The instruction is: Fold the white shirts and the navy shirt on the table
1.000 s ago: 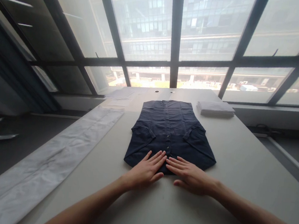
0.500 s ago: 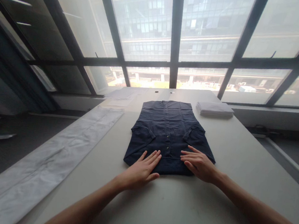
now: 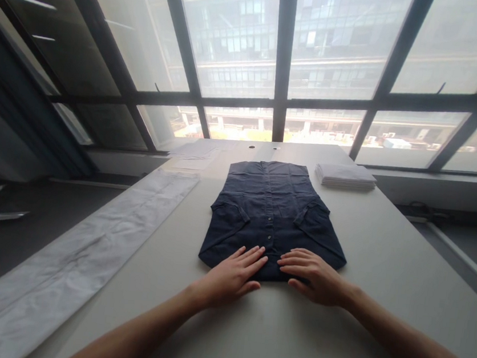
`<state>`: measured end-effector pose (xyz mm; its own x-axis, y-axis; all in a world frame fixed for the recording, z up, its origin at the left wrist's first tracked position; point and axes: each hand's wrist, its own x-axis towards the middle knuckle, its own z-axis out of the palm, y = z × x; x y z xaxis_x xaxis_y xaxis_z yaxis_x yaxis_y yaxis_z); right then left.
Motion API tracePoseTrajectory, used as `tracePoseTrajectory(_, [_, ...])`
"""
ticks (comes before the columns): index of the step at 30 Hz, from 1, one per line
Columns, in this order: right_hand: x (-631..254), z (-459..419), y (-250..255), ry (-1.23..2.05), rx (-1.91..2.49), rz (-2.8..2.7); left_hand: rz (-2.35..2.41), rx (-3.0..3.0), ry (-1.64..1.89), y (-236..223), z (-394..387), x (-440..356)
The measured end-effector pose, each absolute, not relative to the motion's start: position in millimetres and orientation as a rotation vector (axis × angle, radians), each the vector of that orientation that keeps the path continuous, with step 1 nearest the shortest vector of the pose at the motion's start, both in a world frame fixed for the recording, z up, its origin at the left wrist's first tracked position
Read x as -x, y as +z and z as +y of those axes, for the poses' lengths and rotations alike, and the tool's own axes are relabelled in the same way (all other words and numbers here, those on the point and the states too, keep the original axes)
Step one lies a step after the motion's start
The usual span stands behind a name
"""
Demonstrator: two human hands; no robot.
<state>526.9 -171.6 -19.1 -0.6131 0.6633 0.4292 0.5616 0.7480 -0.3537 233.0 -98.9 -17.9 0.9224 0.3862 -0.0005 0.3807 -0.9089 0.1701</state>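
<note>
A dark navy buttoned shirt [image 3: 267, 205] lies flat on the white table [image 3: 280, 339], its sleeves folded inward and a line of small buttons down its middle. On the left part of its near edge rests my left hand [image 3: 234, 273], palm down with the fingers stretched out. My right hand [image 3: 313, 275] lies flat on the right part of that same edge, fingers extended and thumb apart. A narrow strip of cloth shows between the two hands. Neither hand grips the fabric; what lies under the palms is hidden.
Along the table's left side runs a long wrinkled white sheet [image 3: 101, 249]. A stack of folded white material [image 3: 344, 175] sits at the back right, and thin white sheets [image 3: 194, 150] lie at the back left. Large windows [image 3: 237, 35] rise behind the table.
My right hand has slid toward me and inward, down to the shirt's near edge. My left hand has shifted slightly right and nearer. The shirt looks unchanged apart from a small camera shift.
</note>
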Motion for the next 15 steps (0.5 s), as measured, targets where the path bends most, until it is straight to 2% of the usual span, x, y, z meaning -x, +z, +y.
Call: tracePoseTrajectory(15, [-524.1, -171.6, -19.4, 0.359, 0.990, -2.373, 0.579, -2.890, 0.055, -19.0, -94.9, -231.6])
